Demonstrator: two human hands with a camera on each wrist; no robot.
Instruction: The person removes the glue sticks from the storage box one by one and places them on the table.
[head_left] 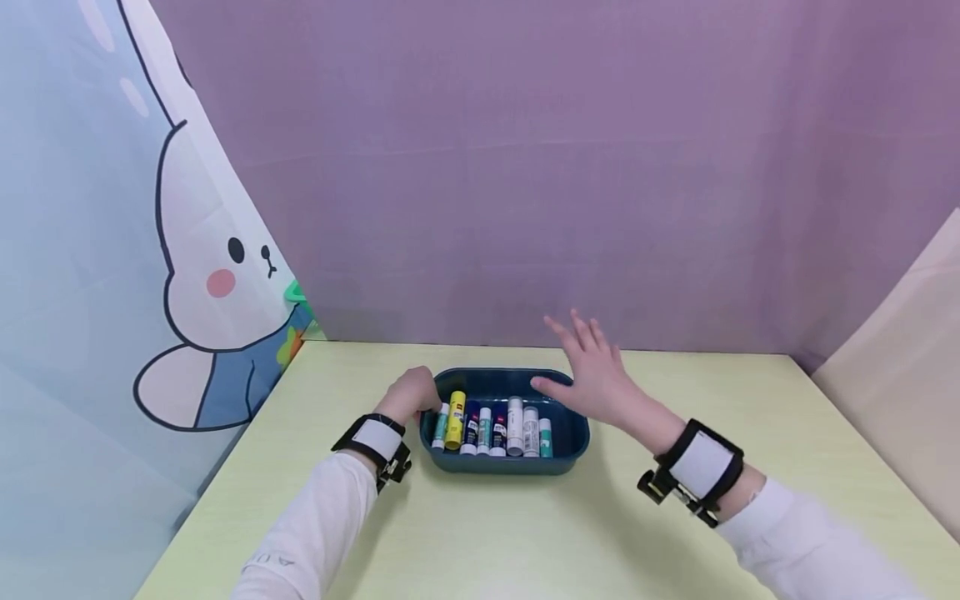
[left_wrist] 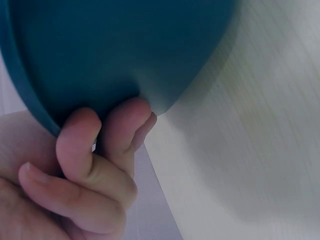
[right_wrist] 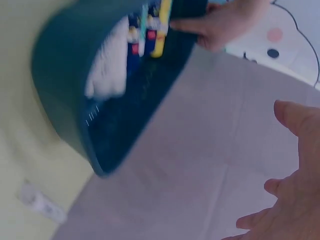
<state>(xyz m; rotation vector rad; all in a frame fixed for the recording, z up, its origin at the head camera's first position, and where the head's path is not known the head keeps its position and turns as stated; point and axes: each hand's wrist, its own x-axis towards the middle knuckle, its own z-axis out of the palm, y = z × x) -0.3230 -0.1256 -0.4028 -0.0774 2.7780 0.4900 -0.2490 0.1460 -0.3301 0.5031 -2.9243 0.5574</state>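
Observation:
An oblong dark teal plastic basin (head_left: 504,467) stands on the table. Several glue sticks lie side by side in it, among them a yellow glue stick (head_left: 455,421), a white glue stick (head_left: 514,427) and a short teal-and-white glue stick (head_left: 545,438). At the basin's left end my left hand (head_left: 414,393) grips the rim, with curled fingers (left_wrist: 80,142) against the outer wall in the left wrist view. My right hand (head_left: 596,379), fingers spread, hovers by the basin's right end and holds nothing.
A pale yellow-green table (head_left: 480,533) carries the basin. Behind it hangs a purple curtain (head_left: 525,167), with a rabbit-print cloth (head_left: 202,250) at the left. In the right wrist view a blurred white tube (right_wrist: 42,201) lies on the table beyond the basin.

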